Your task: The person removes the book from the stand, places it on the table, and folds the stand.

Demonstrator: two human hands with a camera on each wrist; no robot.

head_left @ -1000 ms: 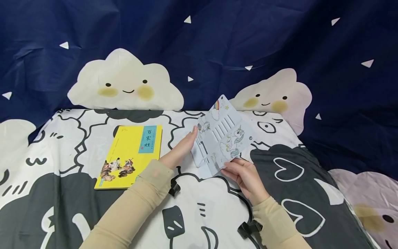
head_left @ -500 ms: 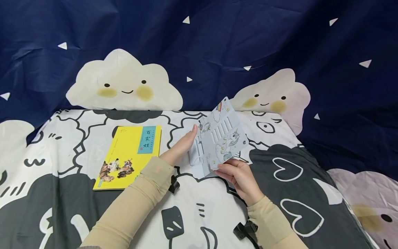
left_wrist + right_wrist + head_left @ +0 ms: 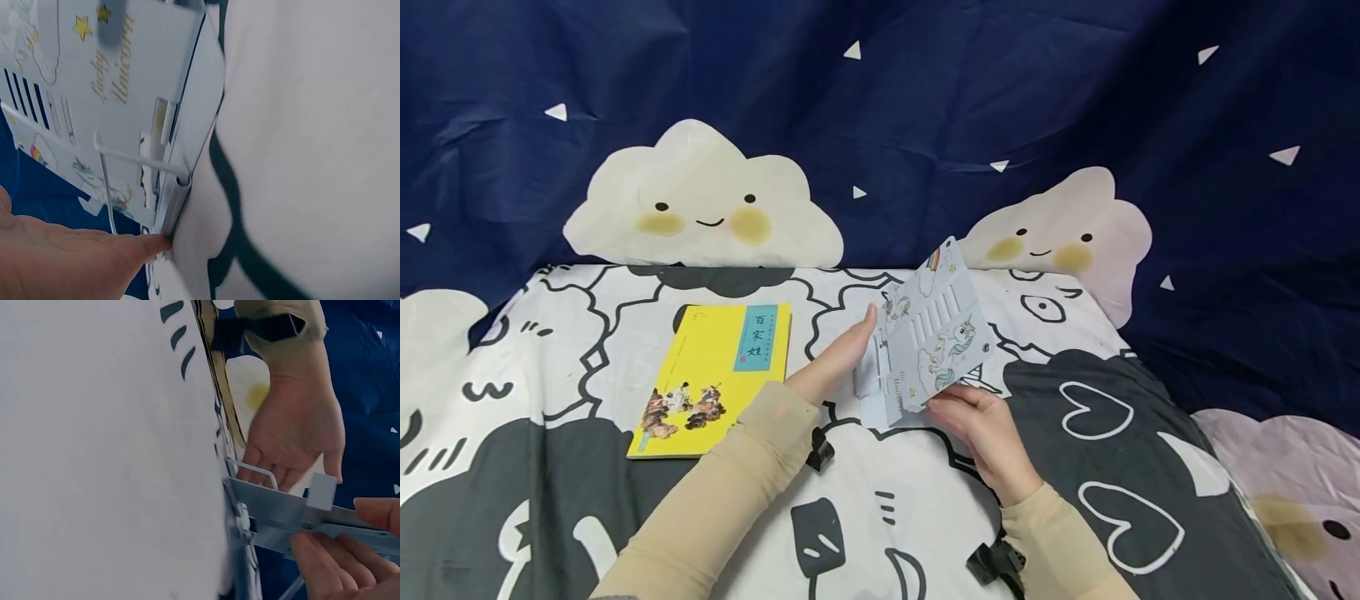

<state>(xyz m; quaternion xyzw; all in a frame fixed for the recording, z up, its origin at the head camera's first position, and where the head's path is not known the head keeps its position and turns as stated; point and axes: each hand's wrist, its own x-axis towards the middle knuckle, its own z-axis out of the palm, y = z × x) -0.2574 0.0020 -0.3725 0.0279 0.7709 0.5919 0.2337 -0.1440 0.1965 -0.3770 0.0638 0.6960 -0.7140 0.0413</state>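
Stand point(image 3: 925, 354): although its panel point(image 3: 946, 302) was up off the base point(image 3: 872, 412), adjusting looked only midway, tilt seemingly not yet settled; sat on patterned cloth point(image 3: 880, 525), right of book in head view.
Book point(image 3: 718, 367): lay shut, apart from stand, untouched.
Left hand point(image 3: 837, 358): grip wide, fingers extended, palm facing stand's left side, fingertip at its edge.
Right hand point(image 3: 987, 435): grip narrow, pinched panel's near edge.

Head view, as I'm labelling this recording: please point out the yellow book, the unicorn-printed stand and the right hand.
Yellow book point(image 3: 713, 362): head view, on its front cover.
Unicorn-printed stand point(image 3: 929, 335): head view, on its slotted panel.
Right hand point(image 3: 987, 435): head view, mid-hand.
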